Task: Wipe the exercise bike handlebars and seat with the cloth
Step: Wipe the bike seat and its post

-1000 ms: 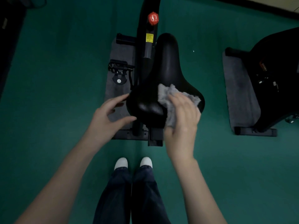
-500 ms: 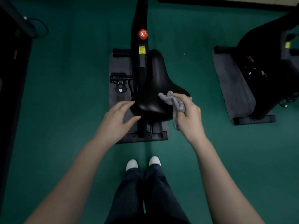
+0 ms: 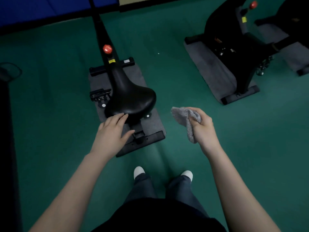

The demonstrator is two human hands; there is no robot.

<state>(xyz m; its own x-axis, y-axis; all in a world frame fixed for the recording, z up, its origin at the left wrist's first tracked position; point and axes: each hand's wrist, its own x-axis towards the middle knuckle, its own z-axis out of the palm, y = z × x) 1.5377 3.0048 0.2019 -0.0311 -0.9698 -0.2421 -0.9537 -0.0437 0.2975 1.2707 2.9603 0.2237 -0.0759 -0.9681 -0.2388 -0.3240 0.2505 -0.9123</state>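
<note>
Green gym flooring (image 3: 50, 114) spreads under the exercise bike (image 3: 103, 39); its black seat (image 3: 132, 99) is bare now. Left hand (image 3: 112, 131), fingers relaxed, touches the seat's rear edge; right hand (image 3: 204, 129) has lifted off sideways, clutching the grey cloth (image 3: 184, 118). Seat wiping looks finished.

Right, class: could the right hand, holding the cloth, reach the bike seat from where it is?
Probably yes. The right hand grips the grey cloth just right of the black seat, nothing between them; the left hand touches only its rear edge.
</note>
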